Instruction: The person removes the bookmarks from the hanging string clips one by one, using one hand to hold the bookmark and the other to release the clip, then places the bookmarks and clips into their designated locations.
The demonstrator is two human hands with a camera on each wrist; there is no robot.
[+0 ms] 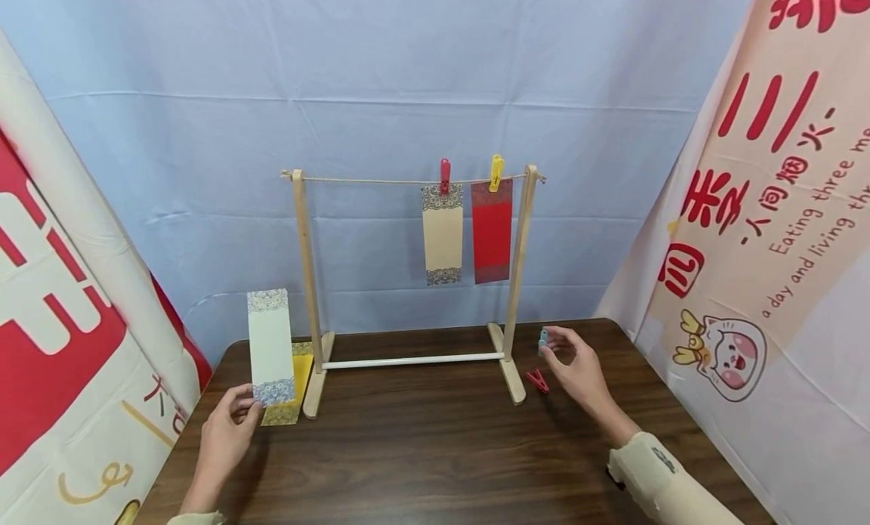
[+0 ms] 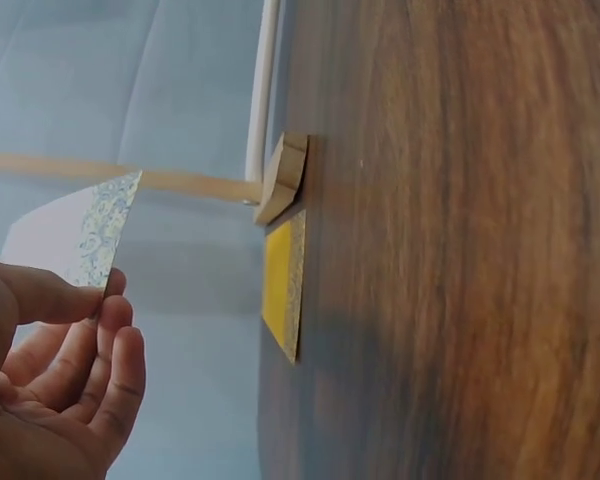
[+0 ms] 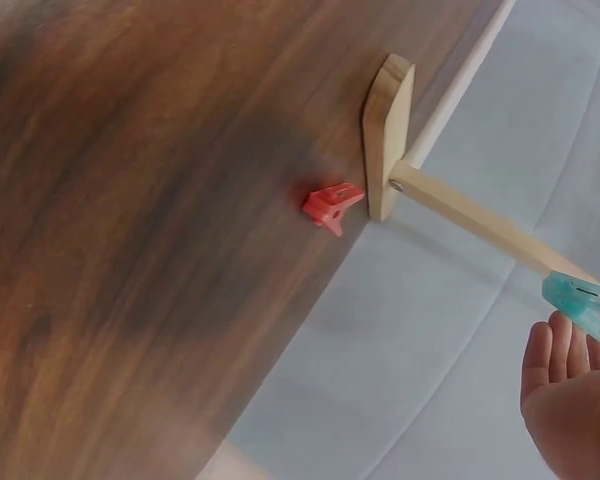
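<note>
In the head view my left hand [image 1: 229,427] pinches the lower corner of a pale card [image 1: 270,344] with blue patterned ends and holds it upright above the table. Thumb and fingers meet at its patterned edge in the left wrist view. A yellow card [image 2: 280,285] lies on the table behind it. On the right, my right hand [image 1: 576,362] pinches a teal clothespin [image 3: 575,297] between thumb and fingers, raised over the table. Below it lies a red clothespin [image 1: 537,381]. A cream card [image 1: 443,238] and a red card [image 1: 492,230] hang from the rack's string.
The wooden rack [image 1: 307,268] stands at the back of the brown table [image 1: 435,449], with a white bar [image 1: 414,360] low between its posts. A red clothespin [image 1: 445,176] and a yellow clothespin [image 1: 496,173] clip the hanging cards. Printed cloths hang at both sides.
</note>
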